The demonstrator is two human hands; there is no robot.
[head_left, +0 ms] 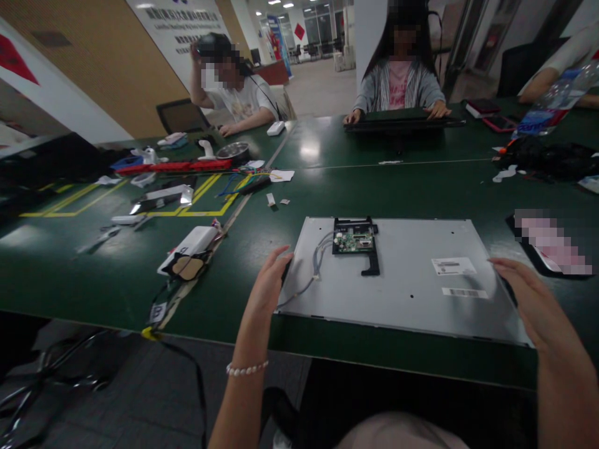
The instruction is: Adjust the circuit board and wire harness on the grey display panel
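Observation:
A flat grey monitor panel [393,293] is back side up at the near edge of the green table. On it sits a small green circuit board [354,241] in a black plastic bracket [371,264], with grey cables [314,274] running toward the left edge. My left hand [269,284], below which a white bead bracelet shows, holds the panel's left edge with long, nearly straight fingers. At the right edge my right hand [528,293] grips the opposite side; its thumb is hidden. Two white labels [453,266] are stuck on the panel's right half.
Left of the panel lies a white battery pack [189,249] with a black cable [199,380] hanging off the table. A phone [552,246] lies at right. Two people sit across the table, one with hands on a black monitor [405,121]. A bottle [547,109] stands far right.

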